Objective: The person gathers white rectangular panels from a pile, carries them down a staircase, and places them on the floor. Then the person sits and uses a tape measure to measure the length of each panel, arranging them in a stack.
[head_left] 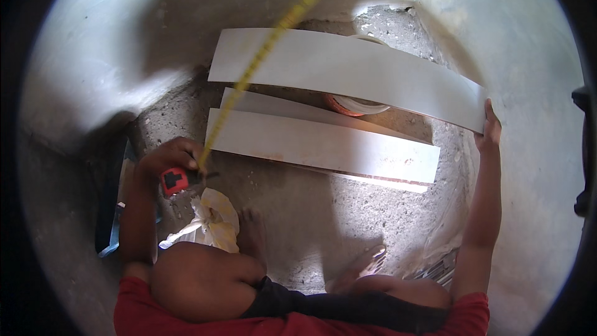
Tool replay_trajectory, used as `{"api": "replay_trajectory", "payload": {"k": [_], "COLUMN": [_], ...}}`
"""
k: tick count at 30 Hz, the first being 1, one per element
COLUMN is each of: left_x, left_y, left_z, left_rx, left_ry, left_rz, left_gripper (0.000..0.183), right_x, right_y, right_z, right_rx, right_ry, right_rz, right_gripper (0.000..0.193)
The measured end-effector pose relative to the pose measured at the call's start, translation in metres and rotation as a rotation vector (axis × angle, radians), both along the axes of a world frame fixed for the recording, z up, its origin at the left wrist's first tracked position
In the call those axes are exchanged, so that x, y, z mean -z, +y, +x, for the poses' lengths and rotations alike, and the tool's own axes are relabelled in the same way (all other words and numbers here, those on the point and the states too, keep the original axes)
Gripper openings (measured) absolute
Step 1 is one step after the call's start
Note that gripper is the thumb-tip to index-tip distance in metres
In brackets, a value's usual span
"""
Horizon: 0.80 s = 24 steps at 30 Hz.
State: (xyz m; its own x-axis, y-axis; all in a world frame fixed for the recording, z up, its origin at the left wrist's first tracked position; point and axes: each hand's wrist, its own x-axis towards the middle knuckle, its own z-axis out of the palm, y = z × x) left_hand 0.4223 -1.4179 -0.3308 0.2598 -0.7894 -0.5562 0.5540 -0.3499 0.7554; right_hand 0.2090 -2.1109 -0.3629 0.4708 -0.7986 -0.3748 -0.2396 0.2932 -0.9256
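Note:
My left hand (168, 154) is closed around a red and black tape measure (175, 181). Its yellow blade (260, 59) is drawn out and runs up and away to the right, passing in front of the white strips. At the right, my right hand (491, 129) grips the end of a long white flat strip (348, 67), perhaps tile or board. Nearer me lies another white strip (323, 144), stacked over further strips. Under the gripped strip, a round orange and white object (351, 107) is partly hidden.
A crumpled white and yellow plastic bag (217, 218) lies by my foot. A blue-edged object (114, 211) stands at the left, beside my forearm. Smooth grey walls (522, 56) enclose the rough concrete floor (292, 224). A slatted grate-like piece (440, 269) shows near my right knee.

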Motion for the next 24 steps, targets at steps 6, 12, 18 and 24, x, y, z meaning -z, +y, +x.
{"api": "replay_trajectory", "payload": {"k": [6,12,18,24], "left_x": [0.012,0.017,0.018,0.035], "left_y": [-0.008,-0.017,-0.031,-0.045], "left_z": [-0.013,0.007,0.038,0.059], "left_rx": [0.228,0.478,0.594,0.627], "left_ry": [0.021,-0.142,-0.3,-0.226], "left_rz": [0.266,0.395,0.566,0.659], "left_gripper": [0.014,0.015,0.024,0.027], "right_x": [0.022,0.011,-0.01,0.018], "right_y": [-0.035,-0.05,0.054,0.14], "right_z": [0.002,-0.014,-0.078,-0.095], "right_rx": [-0.098,-0.217,0.001,-0.527], "right_ry": [0.026,0.277,0.291,0.329], "right_rz": [-0.064,-0.074,-0.937,-0.187], "right_gripper": [0.058,0.065,0.055,0.049]}}
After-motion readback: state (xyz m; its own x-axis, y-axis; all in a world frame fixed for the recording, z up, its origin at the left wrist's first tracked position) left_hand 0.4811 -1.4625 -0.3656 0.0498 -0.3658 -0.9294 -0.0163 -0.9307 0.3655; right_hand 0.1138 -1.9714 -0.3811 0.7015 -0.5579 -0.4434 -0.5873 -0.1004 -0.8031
